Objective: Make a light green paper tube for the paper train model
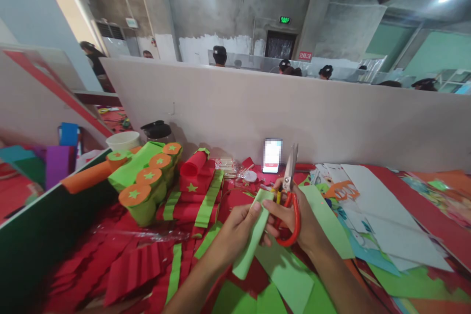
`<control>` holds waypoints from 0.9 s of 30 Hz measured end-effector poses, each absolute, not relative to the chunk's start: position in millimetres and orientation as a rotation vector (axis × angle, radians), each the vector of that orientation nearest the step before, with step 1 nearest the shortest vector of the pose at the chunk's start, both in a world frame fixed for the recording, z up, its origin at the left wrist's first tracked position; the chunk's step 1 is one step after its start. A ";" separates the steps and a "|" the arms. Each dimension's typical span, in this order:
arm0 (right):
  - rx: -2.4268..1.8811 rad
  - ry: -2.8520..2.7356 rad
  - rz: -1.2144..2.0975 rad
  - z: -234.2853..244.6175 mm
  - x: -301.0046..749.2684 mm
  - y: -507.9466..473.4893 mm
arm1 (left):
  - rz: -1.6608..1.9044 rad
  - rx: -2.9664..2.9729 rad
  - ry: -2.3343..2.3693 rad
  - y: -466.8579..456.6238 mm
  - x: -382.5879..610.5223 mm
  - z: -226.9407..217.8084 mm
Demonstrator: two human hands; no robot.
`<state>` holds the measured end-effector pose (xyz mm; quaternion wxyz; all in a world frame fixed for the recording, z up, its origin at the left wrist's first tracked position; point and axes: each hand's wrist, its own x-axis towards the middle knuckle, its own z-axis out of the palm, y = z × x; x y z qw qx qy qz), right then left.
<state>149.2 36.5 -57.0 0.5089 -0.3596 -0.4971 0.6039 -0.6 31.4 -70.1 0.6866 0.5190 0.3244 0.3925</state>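
My left hand (241,228) grips a folded strip of light green paper (251,250), thumb on top. The fingers of my right hand (300,213) pinch the strip's upper end. Red-handled scissors (290,171) hang in that same right hand, blades pointing up and nearly together. A thin yellow item (278,197) shows among the right fingers; its kind is unclear. Below both hands lie green paper sheets (285,274). Left of them sit a red and green paper tank model (195,189) and a green paper model with orange star-topped wheels (145,181).
A phone (272,156) leans against the pale partition (228,103). White and coloured sheets (390,206) cover the right side. At left are folded red paper pieces (134,267), a white bowl (123,140) and a black-lidded jar (157,130). Several people are beyond the partition.
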 end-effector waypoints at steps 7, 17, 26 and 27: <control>-1.092 -1.170 1.071 -68.5 153.2 43.0 | 0.810 1.373 0.910 28.2 -7.5 -75.6; -1.008 -1.047 1.046 -73.3 152.9 42.7 | 0.696 1.244 0.638 26.3 -10.5 -67.5; -1.023 -1.167 0.938 -69.7 139.7 35.0 | 0.967 2.025 1.424 28.3 -6.5 -66.8; -1.027 -1.173 0.948 -70.6 136.6 33.8 | 0.946 2.061 1.494 28.0 -6.5 -67.9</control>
